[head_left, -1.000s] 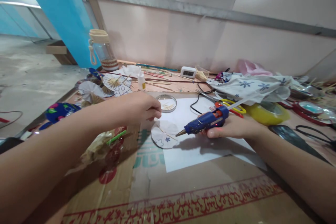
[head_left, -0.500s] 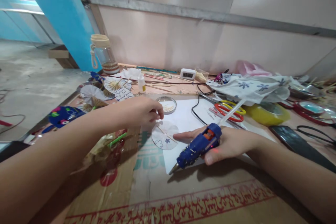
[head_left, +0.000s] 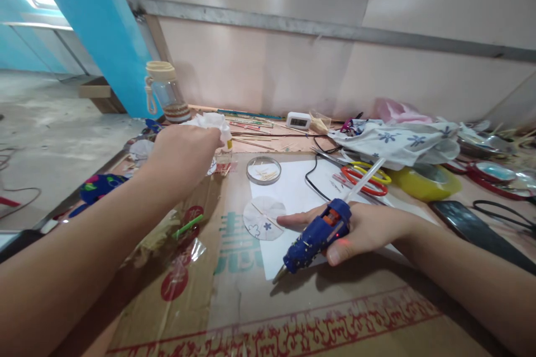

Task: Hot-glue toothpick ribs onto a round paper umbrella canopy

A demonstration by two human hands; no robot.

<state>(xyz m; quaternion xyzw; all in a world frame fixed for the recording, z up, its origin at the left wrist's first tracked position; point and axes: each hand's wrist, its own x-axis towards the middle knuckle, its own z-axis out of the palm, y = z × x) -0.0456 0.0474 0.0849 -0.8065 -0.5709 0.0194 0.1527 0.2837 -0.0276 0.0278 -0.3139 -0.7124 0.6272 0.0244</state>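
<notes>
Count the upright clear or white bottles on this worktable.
2: a clear bottle with a beige lid, back left; a small white plastic bottle with a yellow label, partly hidden beside the left hand. Others may be hidden.

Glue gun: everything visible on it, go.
The glue gun has a blue, plastic-looking body flecked with pale specks, an orange part showing through an opening, and a metallic nozzle. A translucent stick protrudes from its rear; a small red light glows near the thumb. The right hand holds it slanted, nozzle down toward the near corner of the white paper. Whether the tip touches anything is unclear.
</notes>
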